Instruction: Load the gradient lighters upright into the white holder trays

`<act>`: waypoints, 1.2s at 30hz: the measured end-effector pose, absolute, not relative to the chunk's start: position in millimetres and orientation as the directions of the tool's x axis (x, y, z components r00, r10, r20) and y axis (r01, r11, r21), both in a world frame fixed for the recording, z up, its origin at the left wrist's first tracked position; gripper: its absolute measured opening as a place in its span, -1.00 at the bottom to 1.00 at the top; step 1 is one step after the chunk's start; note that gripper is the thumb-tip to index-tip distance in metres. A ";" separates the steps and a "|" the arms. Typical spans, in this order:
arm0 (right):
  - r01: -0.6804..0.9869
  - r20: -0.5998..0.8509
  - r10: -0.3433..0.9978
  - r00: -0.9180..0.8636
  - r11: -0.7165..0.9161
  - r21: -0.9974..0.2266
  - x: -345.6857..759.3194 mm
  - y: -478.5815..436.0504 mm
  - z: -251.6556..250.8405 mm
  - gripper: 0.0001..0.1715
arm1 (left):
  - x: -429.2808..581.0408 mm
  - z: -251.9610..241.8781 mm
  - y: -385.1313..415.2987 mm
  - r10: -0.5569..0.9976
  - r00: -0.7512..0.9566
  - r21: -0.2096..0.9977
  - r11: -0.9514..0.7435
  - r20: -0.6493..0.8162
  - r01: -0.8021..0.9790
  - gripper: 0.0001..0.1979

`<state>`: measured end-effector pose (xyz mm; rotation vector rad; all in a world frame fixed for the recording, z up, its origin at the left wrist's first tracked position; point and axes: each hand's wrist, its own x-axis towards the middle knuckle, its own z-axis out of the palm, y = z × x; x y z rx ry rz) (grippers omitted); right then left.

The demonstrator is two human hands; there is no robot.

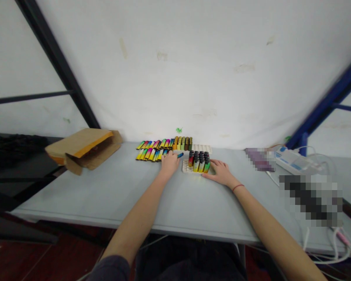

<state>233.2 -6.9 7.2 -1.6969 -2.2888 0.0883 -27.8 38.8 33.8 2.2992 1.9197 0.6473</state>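
My left hand is closed on a dark blue lighter, whose end pokes out to the right. It is at the right end of two rows of brightly coloured lighters lying flat. Just right of it stands a white tray with holes, partly filled with upright black-topped lighters; some holes at its left end are bare. My right hand holds the tray's right end, thumb at the front edge and fingers stretched along the side.
Behind, upright orange, yellow and brown lighters stand beside a second white holed tray against the wall. An open cardboard box lies at the left. A purple, blurred-out item, a power strip and white cables are at the right.
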 end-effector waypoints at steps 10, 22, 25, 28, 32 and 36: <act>0.926 0.197 0.944 -0.266 0.307 -0.219 233.8 -6.1 5.7 -0.11 | -7.9 44.8 40.7 0.998 -0.043 0.998 -0.052 0.050 -0.036 -0.89; 0.928 0.193 0.945 -0.263 0.302 -0.217 233.8 -6.7 6.6 -0.11 | -3.3 58.5 32.0 0.986 0.125 0.873 0.156 -0.111 -0.461 -0.57; 0.930 0.197 0.945 -0.260 0.300 -0.211 234.2 -5.8 5.3 -0.11 | -2.8 58.6 31.5 0.973 0.184 0.841 0.212 -0.137 -0.497 -0.60; 0.930 0.200 0.943 -0.264 0.304 -0.206 234.4 -5.2 4.3 -0.11 | -3.3 57.1 32.5 0.953 0.255 0.829 0.274 -0.164 -0.488 -0.57; 0.926 0.210 0.941 -0.266 0.310 -0.214 234.4 -5.7 4.4 -0.10 | -4.4 53.6 34.6 0.931 0.326 0.838 0.306 -0.164 -0.451 -0.60; 0.923 0.215 0.939 -0.268 0.315 -0.223 234.1 -6.1 4.7 -0.11 | -5.1 53.0 35.1 0.936 0.308 0.840 0.302 -0.171 -0.450 -0.63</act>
